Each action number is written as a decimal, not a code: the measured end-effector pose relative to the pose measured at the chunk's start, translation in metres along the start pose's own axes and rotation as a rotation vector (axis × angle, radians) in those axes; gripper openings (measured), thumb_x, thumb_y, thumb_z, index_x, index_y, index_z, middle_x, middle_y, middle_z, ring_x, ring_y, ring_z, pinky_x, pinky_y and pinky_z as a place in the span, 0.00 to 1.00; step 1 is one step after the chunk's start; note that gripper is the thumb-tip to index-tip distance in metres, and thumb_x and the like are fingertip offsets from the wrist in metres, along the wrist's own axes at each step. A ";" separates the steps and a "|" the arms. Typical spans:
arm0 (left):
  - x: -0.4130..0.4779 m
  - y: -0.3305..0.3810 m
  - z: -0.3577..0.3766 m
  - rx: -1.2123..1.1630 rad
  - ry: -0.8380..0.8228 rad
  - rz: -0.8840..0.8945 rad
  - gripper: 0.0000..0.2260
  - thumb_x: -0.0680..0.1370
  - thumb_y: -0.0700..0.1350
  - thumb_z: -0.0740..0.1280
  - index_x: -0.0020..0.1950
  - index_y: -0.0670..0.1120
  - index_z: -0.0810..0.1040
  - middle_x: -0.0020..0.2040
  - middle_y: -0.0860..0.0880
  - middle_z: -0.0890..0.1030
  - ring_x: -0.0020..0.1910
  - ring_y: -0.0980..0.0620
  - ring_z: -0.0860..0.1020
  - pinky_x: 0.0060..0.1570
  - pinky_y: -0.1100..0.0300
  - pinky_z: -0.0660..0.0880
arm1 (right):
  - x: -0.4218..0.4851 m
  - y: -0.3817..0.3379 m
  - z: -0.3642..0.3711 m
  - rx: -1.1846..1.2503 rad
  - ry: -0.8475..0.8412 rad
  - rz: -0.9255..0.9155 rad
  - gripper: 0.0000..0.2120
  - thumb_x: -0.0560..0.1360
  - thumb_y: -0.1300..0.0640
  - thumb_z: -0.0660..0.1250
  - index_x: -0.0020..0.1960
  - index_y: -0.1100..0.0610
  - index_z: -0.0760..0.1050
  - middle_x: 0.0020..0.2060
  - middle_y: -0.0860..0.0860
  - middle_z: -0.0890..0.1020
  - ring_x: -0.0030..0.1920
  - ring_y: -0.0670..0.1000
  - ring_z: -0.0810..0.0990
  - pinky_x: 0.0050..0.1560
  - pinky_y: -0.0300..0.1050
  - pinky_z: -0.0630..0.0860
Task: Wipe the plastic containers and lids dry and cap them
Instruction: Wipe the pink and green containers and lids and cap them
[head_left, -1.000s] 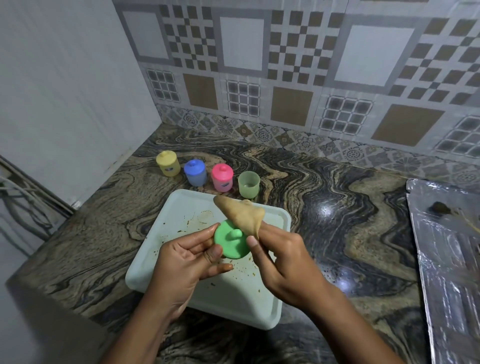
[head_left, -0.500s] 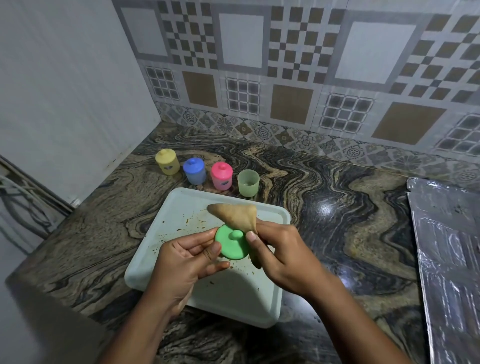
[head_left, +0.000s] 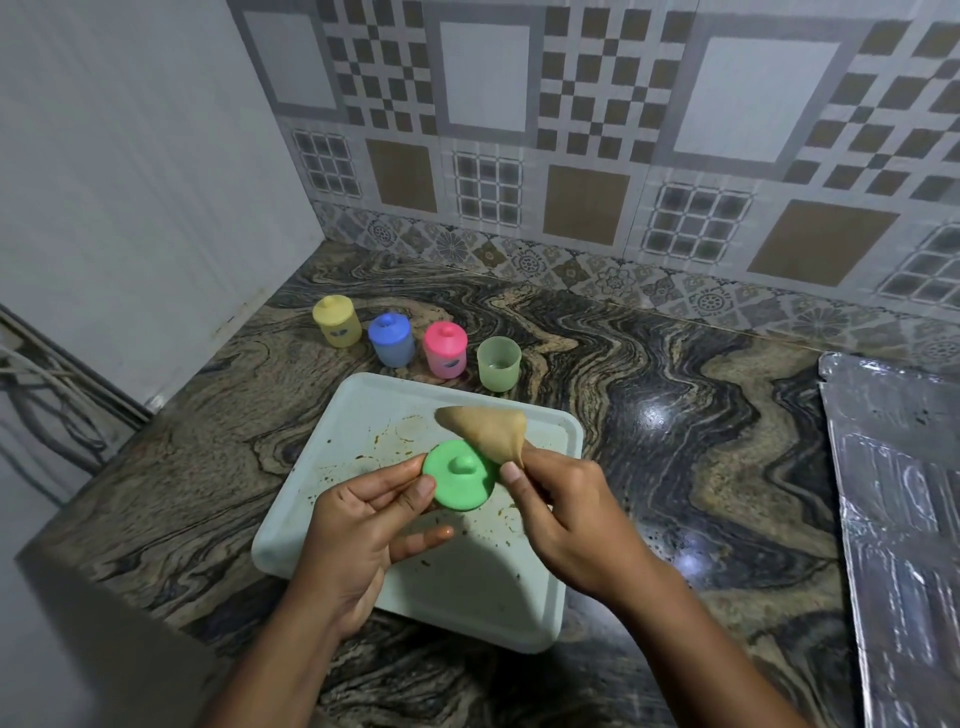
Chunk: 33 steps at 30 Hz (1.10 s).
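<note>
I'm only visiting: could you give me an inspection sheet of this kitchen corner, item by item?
Surface: glossy marbled countertop.
Job's things: yellow container, blue container, pink container capped in a row; green container beside them, open; green lid and cloth held over the tray.
Clutter: brown specks on the tray; foil sheet at right.
Hands: left hand pinches the green lid; right hand grips the cloth.
Cables: cables at far left, off the countertop.
Surroundings: patterned tiled wall behind; plain wall at left.

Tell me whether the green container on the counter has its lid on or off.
Off. The green container stands open-topped; the left hand holds the green lid over the tray.
</note>
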<state>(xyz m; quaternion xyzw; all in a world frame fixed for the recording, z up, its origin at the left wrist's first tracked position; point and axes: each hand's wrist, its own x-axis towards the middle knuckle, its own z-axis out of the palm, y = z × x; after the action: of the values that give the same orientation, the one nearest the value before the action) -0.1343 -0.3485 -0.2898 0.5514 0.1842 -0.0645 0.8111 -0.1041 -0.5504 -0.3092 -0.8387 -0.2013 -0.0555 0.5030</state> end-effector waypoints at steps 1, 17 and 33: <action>-0.001 0.000 0.001 0.012 0.012 -0.004 0.21 0.63 0.42 0.76 0.55 0.40 0.83 0.54 0.42 0.86 0.46 0.49 0.86 0.33 0.52 0.83 | -0.002 0.002 0.002 0.049 0.023 0.066 0.18 0.83 0.53 0.61 0.36 0.57 0.67 0.27 0.43 0.67 0.29 0.42 0.66 0.32 0.40 0.63; -0.007 0.000 0.005 0.150 -0.067 0.037 0.24 0.71 0.37 0.70 0.68 0.47 0.77 0.57 0.46 0.85 0.51 0.48 0.85 0.38 0.50 0.84 | -0.015 -0.018 0.004 0.083 0.133 -0.029 0.17 0.84 0.55 0.62 0.37 0.54 0.67 0.29 0.44 0.72 0.31 0.44 0.73 0.34 0.41 0.69; -0.005 0.006 0.003 0.182 -0.130 0.052 0.22 0.67 0.35 0.70 0.62 0.45 0.79 0.53 0.45 0.86 0.50 0.46 0.85 0.41 0.48 0.84 | -0.002 -0.018 -0.007 0.065 -0.005 -0.104 0.14 0.84 0.59 0.60 0.40 0.57 0.74 0.33 0.43 0.77 0.34 0.44 0.77 0.36 0.43 0.72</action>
<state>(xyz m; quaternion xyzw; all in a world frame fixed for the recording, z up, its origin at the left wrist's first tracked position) -0.1365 -0.3496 -0.2822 0.6221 0.1105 -0.0955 0.7692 -0.1126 -0.5500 -0.2918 -0.8105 -0.2476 -0.0728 0.5258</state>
